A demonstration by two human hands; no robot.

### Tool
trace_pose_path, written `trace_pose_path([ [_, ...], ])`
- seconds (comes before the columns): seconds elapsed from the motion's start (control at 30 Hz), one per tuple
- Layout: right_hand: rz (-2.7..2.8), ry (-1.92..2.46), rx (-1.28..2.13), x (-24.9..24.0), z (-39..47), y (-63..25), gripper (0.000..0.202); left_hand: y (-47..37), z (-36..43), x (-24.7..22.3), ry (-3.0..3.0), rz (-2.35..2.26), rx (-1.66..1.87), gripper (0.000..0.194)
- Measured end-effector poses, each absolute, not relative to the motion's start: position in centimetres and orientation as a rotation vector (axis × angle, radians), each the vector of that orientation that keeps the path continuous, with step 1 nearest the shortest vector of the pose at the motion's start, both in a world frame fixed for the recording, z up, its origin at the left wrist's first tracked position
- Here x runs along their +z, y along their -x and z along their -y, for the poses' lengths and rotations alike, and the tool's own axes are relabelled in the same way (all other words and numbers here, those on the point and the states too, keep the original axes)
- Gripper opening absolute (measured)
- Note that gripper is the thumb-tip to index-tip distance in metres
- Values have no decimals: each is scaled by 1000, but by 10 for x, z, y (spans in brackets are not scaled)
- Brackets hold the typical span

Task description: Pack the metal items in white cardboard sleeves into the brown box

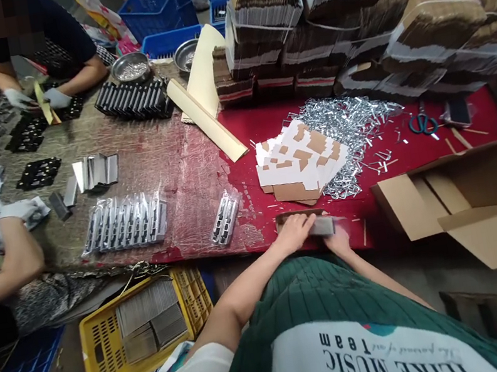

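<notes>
Head view: Through the worn camera, I see two bare hands at the near edge of a red-covered worktable [251, 201].
Grey piece: Slim and boxy [324, 225], it lies between the hands, just in front of the fan of white-and-brown cards [299, 161]. I judge it light and stiff, best taken by its long sides.
Clear film: A pale, blurred flap [340, 220] shows at its right end; if this is plastic wrap, I would expect a slippery surface there.
Left hand: Fingers bend over brown cardboard [284, 219] and reach the grey piece; with the thumb hidden, I cannot tell how firmly the left hand [292, 236] closes.
Right hand: Blurred, the right hand [340, 242] appears to grasp the grey piece from its near side.
Brown cardboard: Thin-walled and light, by my reading; held flat along an edge it should keep its shape, while a hard squeeze could crease it.
</notes>
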State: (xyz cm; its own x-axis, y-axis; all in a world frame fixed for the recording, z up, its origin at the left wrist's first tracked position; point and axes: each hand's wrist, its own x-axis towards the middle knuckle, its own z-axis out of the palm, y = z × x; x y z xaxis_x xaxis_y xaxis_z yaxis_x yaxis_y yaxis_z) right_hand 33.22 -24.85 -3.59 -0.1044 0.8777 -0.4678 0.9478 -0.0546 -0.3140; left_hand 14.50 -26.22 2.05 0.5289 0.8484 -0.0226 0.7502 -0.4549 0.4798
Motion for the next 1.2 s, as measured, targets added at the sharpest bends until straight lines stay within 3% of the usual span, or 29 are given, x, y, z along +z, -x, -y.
trace_pose_path([
  [0.1, -1921, -2203, -1112, -34, 248, -346, 32, -140, 263, 4, -2247, -1500, 254, 36],
  [0.2, -1747, -2410, -1883, -27, 232, -350, 40, -120, 264, -3, -1872, -1809, 388, 28],
  [0.27, -1445, -2335, -2401, -22, 217, -347, 55, -107, 254, -4, -1469, -1916, 374, 31],
  [0.33, -1300, -2104, -2547, -19, 202, -342, 66, -99, 239, -5, -1243, -1836, 273, 30],
  [0.47, -1885, -1772, -1726, -19, 188, -334, 59, -96, 224, -8, -1257, -1771, 151, 24],
  [0.63, -2495, -1358, -555, -31, 213, -321, 67, -110, 251, -18, -1778, -1729, -36, 65],
  [0.7, -2587, -1283, -255, -37, 223, -319, 68, -118, 262, -24, -2046, -1736, -142, 78],
  [1.07, -2794, -777, -189, -40, 200, -340, 75, -119, 264, -31, -2363, -1570, -214, 73],
  [1.2, -2764, -762, -180, -41, 209, -341, 67, -126, 273, -38, -2369, -1610, -280, 55],
])
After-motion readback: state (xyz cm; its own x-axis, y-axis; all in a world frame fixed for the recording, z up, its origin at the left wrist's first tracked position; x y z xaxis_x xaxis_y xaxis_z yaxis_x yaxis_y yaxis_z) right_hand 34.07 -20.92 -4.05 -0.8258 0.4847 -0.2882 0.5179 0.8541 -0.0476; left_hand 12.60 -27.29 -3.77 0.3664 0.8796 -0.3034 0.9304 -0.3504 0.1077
